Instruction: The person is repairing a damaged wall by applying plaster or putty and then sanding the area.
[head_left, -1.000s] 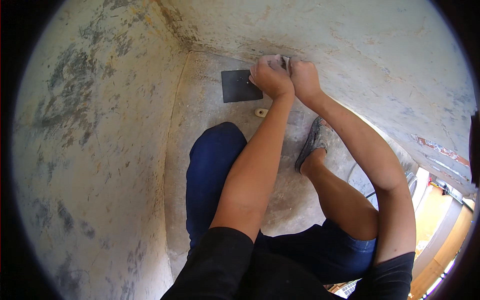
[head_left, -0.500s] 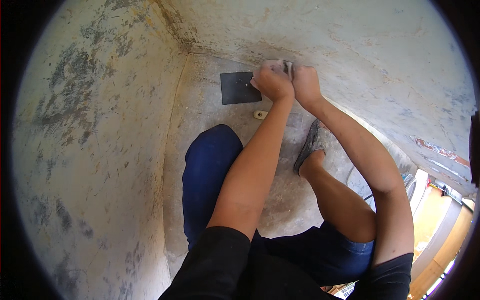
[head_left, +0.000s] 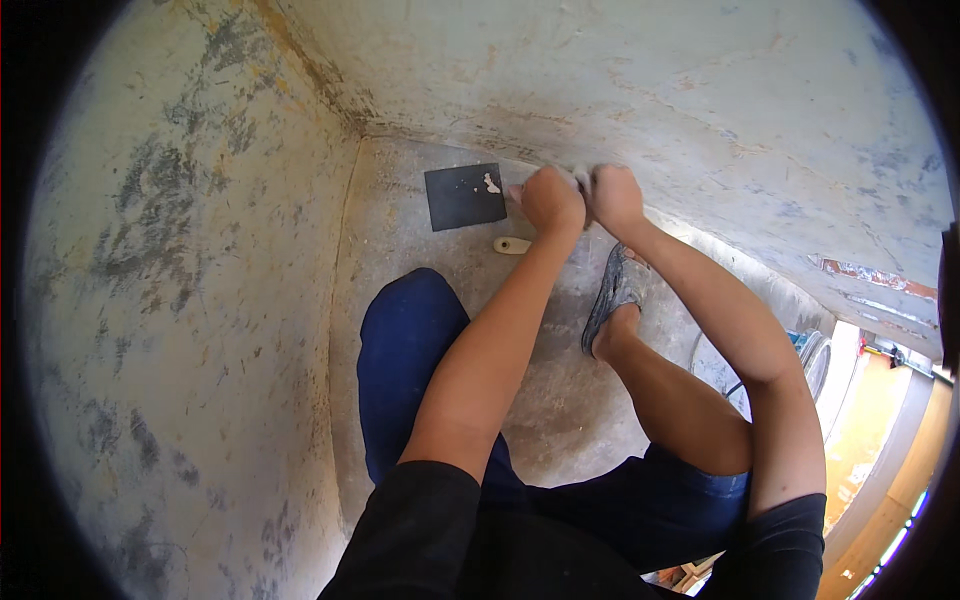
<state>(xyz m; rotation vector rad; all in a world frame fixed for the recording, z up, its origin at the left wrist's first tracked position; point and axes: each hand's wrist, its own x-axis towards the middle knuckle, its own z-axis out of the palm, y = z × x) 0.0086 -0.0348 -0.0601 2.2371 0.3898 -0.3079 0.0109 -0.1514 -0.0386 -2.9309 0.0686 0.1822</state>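
My left hand and my right hand are closed side by side at the foot of the wall, around a small greyish thing that is mostly hidden between them. I cannot make out what it is. A black square sheet with white flakes on it lies on the floor just left of my left hand. Below the sheet lies a cream, oblong piece with a hole near one end, partly behind my left forearm.
Mottled, scuffed walls meet in a corner over the concrete floor. My blue-clad left knee and my right foot in a grey shoe are below my hands. A round metal-rimmed object and wooden boards are at the right.
The whole scene sits lower in the picture as the view shifts. My closed hands stay together, slightly further right of the black sheet, where a white flake now shows.
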